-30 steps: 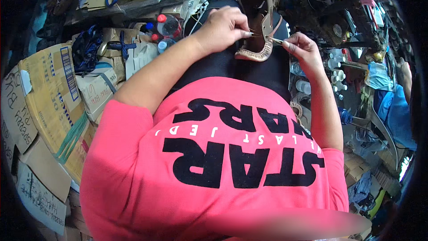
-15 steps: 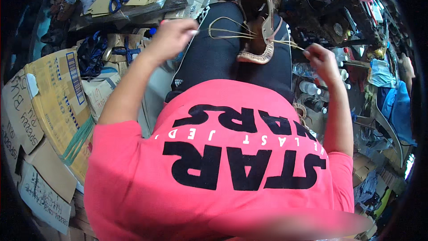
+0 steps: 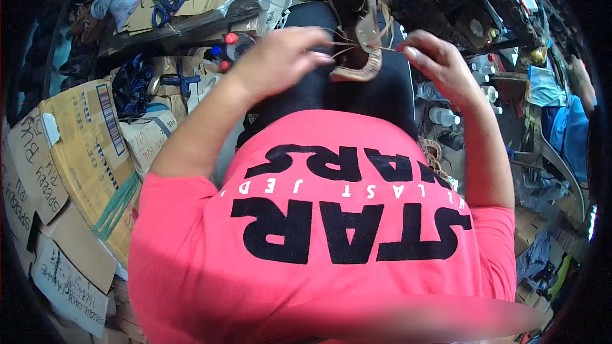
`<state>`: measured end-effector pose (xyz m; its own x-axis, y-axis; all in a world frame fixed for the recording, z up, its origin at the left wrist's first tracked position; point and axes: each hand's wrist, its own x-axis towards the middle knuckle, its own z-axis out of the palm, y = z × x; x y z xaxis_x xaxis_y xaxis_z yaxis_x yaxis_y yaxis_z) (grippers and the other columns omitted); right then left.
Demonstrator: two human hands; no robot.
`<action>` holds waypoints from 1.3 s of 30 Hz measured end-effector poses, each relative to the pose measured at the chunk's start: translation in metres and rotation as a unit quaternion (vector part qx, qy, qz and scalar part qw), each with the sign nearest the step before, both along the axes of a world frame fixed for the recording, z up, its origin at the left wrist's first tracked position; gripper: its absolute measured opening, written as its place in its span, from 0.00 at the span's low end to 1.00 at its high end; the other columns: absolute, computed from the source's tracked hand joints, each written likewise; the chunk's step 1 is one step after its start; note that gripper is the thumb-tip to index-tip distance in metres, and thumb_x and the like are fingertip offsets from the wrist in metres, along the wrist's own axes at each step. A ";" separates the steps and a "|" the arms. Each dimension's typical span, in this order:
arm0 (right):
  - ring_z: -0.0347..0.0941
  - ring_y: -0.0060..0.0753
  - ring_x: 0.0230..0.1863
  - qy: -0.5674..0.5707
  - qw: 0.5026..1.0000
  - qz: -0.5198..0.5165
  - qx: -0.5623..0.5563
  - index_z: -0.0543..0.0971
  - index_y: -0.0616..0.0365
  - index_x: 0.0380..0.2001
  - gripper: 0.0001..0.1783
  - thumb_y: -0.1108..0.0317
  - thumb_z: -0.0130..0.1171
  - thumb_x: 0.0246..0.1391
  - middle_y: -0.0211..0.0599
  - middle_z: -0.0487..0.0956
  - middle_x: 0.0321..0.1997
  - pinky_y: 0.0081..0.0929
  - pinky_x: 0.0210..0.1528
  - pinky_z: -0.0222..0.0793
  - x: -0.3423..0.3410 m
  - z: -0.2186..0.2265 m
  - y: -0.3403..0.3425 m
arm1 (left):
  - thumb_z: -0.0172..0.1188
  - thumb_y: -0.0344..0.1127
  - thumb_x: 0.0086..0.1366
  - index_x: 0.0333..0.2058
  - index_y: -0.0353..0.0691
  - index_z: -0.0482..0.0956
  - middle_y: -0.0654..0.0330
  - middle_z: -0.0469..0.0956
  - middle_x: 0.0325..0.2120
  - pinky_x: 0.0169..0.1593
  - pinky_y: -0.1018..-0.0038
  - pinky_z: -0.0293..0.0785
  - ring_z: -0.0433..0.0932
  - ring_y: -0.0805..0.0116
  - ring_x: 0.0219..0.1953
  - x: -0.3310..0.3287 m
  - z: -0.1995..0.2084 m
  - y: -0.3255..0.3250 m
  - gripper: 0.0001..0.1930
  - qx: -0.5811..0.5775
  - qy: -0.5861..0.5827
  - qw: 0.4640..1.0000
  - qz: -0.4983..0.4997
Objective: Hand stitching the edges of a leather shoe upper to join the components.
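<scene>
A brown leather shoe with a pale, stitched-looking edge at its near end rests between my thighs, its opening facing up. Thin tan thread runs out of its side toward both hands. Left of the shoe, my left hand is blurred, its thumb and fingers closing around the strands. On the other side, my right hand pinches the thread between thumb and forefinger, with the other fingers curled. Both hands are close to the shoe without visibly touching it.
Blue-handled scissors lie on cardboard at the far left. Bottles with red and blue caps stand beyond my left forearm. A yellow carton is at the left. Plastic bottles and a curved blade-like piece are at the right.
Both hands have come inward toward the shoe from wider apart, my left hand moving farther. The stretched thread strands are now shorter between the hands. The shoe appears slightly shifted left and up.
</scene>
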<state>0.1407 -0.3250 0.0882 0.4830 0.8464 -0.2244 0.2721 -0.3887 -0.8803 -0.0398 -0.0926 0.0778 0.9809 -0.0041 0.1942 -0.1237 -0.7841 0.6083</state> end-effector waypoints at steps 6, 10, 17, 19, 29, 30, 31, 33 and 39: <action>0.72 0.21 0.25 -0.292 0.903 -0.225 -0.222 0.79 0.56 0.44 0.18 0.56 0.55 0.56 0.35 0.79 0.27 0.22 0.31 0.68 0.096 -0.058 -0.178 | 0.58 0.39 0.59 0.35 0.39 0.80 0.54 0.79 0.31 0.39 0.68 0.73 0.78 0.57 0.35 -0.099 -0.034 0.154 0.10 0.191 0.022 0.902 0.386; 0.68 0.21 0.25 -0.111 0.963 -0.243 -0.023 0.77 0.55 0.47 0.20 0.58 0.60 0.53 0.33 0.75 0.22 0.19 0.31 0.65 0.081 -0.082 -0.141 | 0.57 0.32 0.61 0.37 0.39 0.80 0.56 0.78 0.30 0.39 0.72 0.73 0.78 0.64 0.32 -0.051 -0.032 0.094 0.07 0.152 -0.095 0.948 0.263; 0.67 0.20 0.31 -0.256 0.964 -0.009 0.070 0.79 0.57 0.37 0.14 0.61 0.64 0.49 0.29 0.72 0.27 0.21 0.33 0.63 -0.009 -0.056 -0.003 | 0.54 0.33 0.62 0.45 0.39 0.77 0.51 0.79 0.39 0.45 0.72 0.73 0.79 0.61 0.41 0.021 -0.033 -0.017 0.12 -0.074 0.076 0.994 0.042; 0.66 0.18 0.31 -0.085 0.996 -0.027 0.026 0.77 0.59 0.34 0.12 0.62 0.61 0.52 0.27 0.72 0.27 0.20 0.33 0.62 -0.003 -0.056 -0.004 | 0.58 0.37 0.60 0.35 0.36 0.79 0.53 0.79 0.28 0.37 0.72 0.72 0.79 0.63 0.31 0.016 -0.026 -0.019 0.10 -0.077 0.108 0.990 0.057; 0.56 0.16 0.23 -0.035 0.995 -0.087 -0.028 0.70 0.62 0.21 0.20 0.56 0.63 0.51 0.25 0.65 0.18 0.21 0.24 0.56 0.003 -0.066 0.005 | 0.60 0.39 0.58 0.22 0.34 0.74 0.54 0.70 0.16 0.25 0.70 0.64 0.68 0.62 0.19 0.001 -0.019 -0.016 0.14 -0.064 0.166 0.982 0.058; 0.56 0.17 0.23 -0.066 0.995 -0.072 -0.026 0.69 0.62 0.19 0.21 0.57 0.64 0.50 0.25 0.64 0.17 0.21 0.23 0.56 0.004 -0.064 0.005 | 0.60 0.38 0.58 0.20 0.33 0.71 0.54 0.67 0.14 0.25 0.69 0.63 0.67 0.60 0.19 -0.003 -0.021 -0.015 0.15 -0.025 0.096 0.994 0.047; 0.55 0.17 0.22 -0.096 0.993 -0.057 -0.024 0.68 0.62 0.18 0.22 0.57 0.65 0.50 0.24 0.63 0.16 0.22 0.23 0.55 0.004 -0.063 0.005 | 0.60 0.36 0.58 0.18 0.33 0.67 0.53 0.65 0.14 0.25 0.66 0.61 0.66 0.57 0.18 -0.008 -0.028 -0.010 0.16 -0.046 0.076 0.994 0.060; 0.55 0.17 0.22 -0.069 0.996 -0.058 -0.020 0.67 0.61 0.17 0.22 0.57 0.65 0.49 0.24 0.63 0.16 0.22 0.23 0.55 0.003 -0.066 0.007 | 0.60 0.36 0.58 0.18 0.33 0.68 0.53 0.66 0.14 0.25 0.66 0.62 0.67 0.57 0.19 -0.019 -0.035 -0.011 0.15 -0.032 0.054 0.996 0.057; 0.66 0.15 0.28 0.035 0.995 -0.087 -0.034 0.78 0.62 0.30 0.15 0.59 0.58 0.55 0.25 0.74 0.24 0.18 0.34 0.64 0.032 -0.086 -0.022 | 0.63 0.35 0.54 0.56 0.48 0.67 0.47 0.63 0.56 0.56 0.69 0.65 0.68 0.55 0.55 -0.043 -0.001 0.042 0.29 0.022 0.151 0.984 0.088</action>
